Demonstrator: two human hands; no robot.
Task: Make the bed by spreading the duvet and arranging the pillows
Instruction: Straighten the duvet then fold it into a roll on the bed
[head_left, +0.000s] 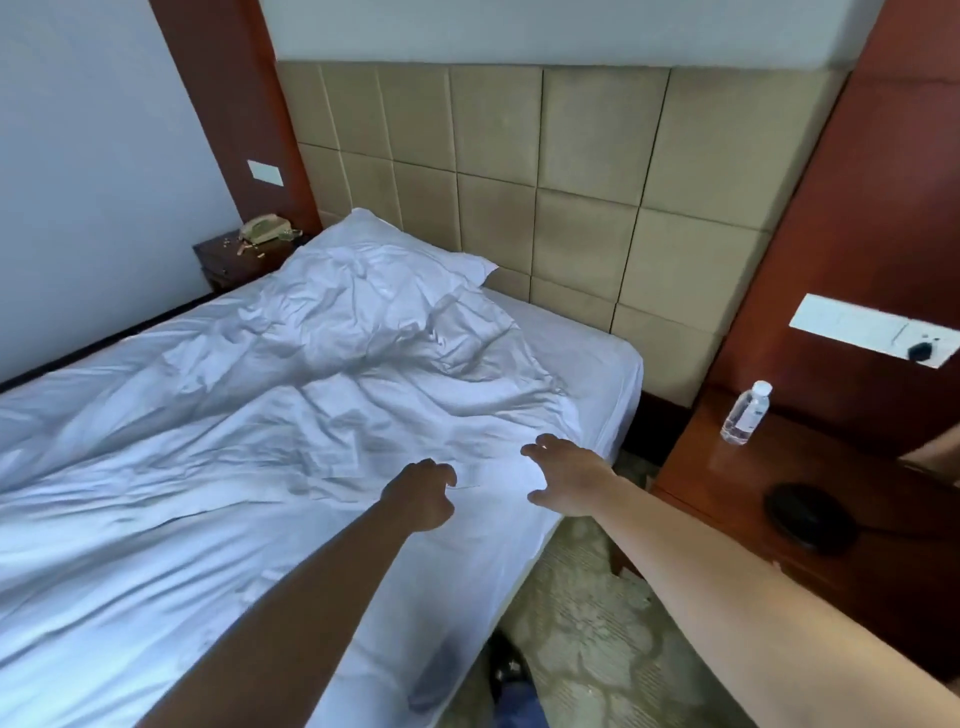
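A wrinkled white duvet (234, 415) covers most of the bed, bunched in folds toward the head. One white pillow (374, 234) lies against the headboard at the far left, its lower part under the duvet. A strip of bare sheet (576, 338) shows at the head on the right. My left hand (421, 493) reaches over the duvet near the bed's right edge with loosely curled fingers that hold nothing I can see. My right hand (571, 478) is just to its right, fingers spread and bent above the duvet's edge.
A padded beige headboard (519, 182) backs the bed. To the right, a wooden nightstand (727, 499) carries a water bottle (745, 413) and a black round object (810, 514). A far nightstand (228, 260) holds a telephone (262, 228). Patterned carpet (587, 623) runs between bed and nightstand.
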